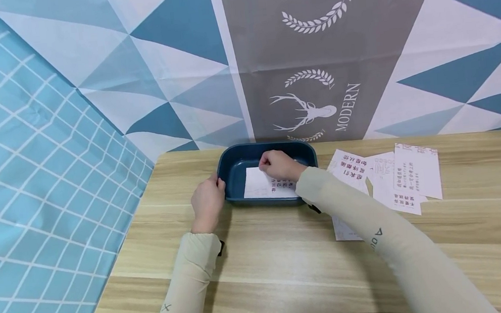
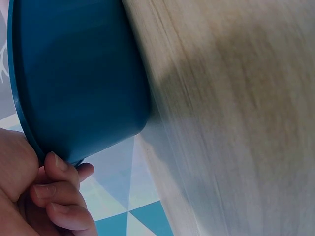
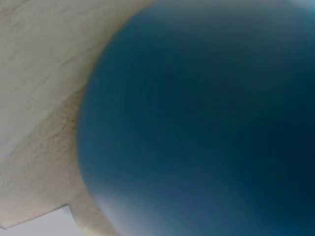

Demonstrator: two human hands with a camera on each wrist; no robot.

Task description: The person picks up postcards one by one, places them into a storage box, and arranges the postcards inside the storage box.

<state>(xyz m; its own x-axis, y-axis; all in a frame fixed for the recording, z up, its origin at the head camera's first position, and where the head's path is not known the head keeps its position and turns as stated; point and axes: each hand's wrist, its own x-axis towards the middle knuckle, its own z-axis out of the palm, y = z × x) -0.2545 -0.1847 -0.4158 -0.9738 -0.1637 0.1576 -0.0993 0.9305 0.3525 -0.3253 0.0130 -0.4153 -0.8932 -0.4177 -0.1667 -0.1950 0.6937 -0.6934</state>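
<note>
A dark blue plastic bin [image 1: 236, 180] with rounded corners stands on the wooden table against the back wall. My left hand [image 1: 207, 203] grips its left rim; the left wrist view shows the fingers of that hand [image 2: 54, 196] curled at the edge of the bin [image 2: 83, 78]. Inside the bin, my right hand [image 1: 280, 165] pinches the upper edge of a white paper card [image 1: 256, 185] printed with dark Chinese characters. The right forearm hides part of the card. In the right wrist view, the blurred bin wall [image 3: 187, 128] fills most of the picture and the hand is out of sight.
Several printed paper cards [image 1: 393, 183] lie overlapping to the right of the bin, partly under the right sleeve [image 1: 373, 225]. Behind the table [image 1: 270, 274] hangs a patterned wall covering [image 1: 297, 73]. A blue gridded sheet [image 1: 47, 184] borders the left side.
</note>
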